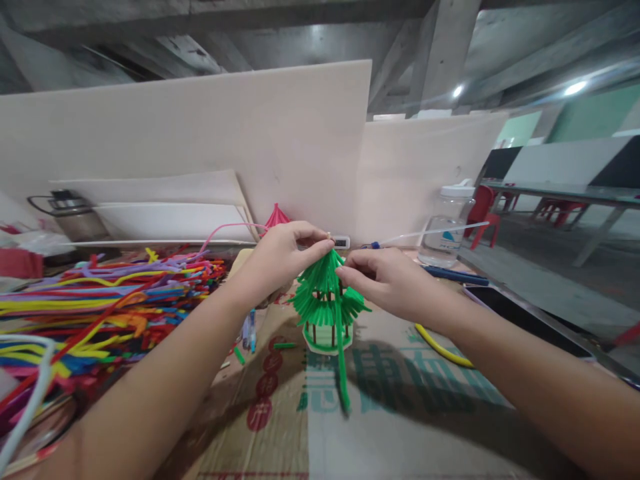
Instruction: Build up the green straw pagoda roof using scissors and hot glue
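A small two-tiered pavilion model [324,310] with green pipe-cleaner roofs and brown posts stands upright on cardboard in front of me. My left hand [295,250] pinches the tip of its upper roof from the left. At the roof's right side, my right hand [377,277] has its fingers closed on a long green pipe cleaner [342,363]. That strip hangs down past the model's front, its lower end loose over the cardboard. The exact contact at the right fingertips is partly hidden.
Many colored pipe cleaners [100,307] heap at the left. A pink pipe-cleaner roof [277,217] stands behind my left hand. At the right are a clear water bottle [445,227], a glue gun [373,245], a yellow pipe cleaner [443,350] and a phone [525,320]. Green scraps [239,356] lie on the cardboard [280,427].
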### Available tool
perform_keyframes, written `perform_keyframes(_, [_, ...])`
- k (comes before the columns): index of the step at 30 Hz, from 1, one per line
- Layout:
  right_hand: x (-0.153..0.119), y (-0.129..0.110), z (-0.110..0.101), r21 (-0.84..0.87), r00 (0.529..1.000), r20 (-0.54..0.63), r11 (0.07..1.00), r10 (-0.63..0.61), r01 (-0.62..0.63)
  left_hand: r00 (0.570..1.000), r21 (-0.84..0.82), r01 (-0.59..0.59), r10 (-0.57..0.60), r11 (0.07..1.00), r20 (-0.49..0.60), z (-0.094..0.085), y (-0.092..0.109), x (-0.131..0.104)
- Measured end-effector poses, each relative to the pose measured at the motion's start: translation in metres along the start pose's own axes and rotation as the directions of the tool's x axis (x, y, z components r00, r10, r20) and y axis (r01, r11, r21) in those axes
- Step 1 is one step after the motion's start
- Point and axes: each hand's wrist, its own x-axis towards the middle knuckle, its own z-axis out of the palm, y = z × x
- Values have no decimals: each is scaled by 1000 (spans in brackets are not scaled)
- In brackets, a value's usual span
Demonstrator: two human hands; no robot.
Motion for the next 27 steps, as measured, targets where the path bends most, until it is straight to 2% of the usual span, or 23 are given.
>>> perform_keyframes(2, [-1, 2, -8, -42, 989, 139, 998, 42, -36, 1000, -14, 15, -15, 1000, 3, -1, -1, 0])
perform_keyframes(5, [-2, 4, -15, -33, 924, 377, 998, 65, -57, 1000, -33, 29, -29, 999, 5, -1, -2, 1])
perform_keyframes(7, [-1, 2, -13, -2, 895, 443, 998, 54, -59, 1000, -36, 28, -28, 999, 4, 0, -3, 1])
perform_keyframes(12, [2, -2, -3, 76, 871, 479, 984, 106, -162, 999, -47, 33, -33, 998, 3, 1, -5, 1])
perform_keyframes(16, [1, -2, -1, 158, 856, 510, 969, 85, -191, 999, -26, 36, -36, 999, 3, 0, -5, 0])
perform_keyframes(19, [-1, -2, 1, 223, 871, 487, 957, 58, -188, 1000, -27, 23, -22, 999, 10, 0, -4, 0])
perform_keyframes(27, [0, -1, 16, 248, 900, 427, 946, 86, -209, 1000, -18, 18, -18, 1000, 8, 0, -5, 0])
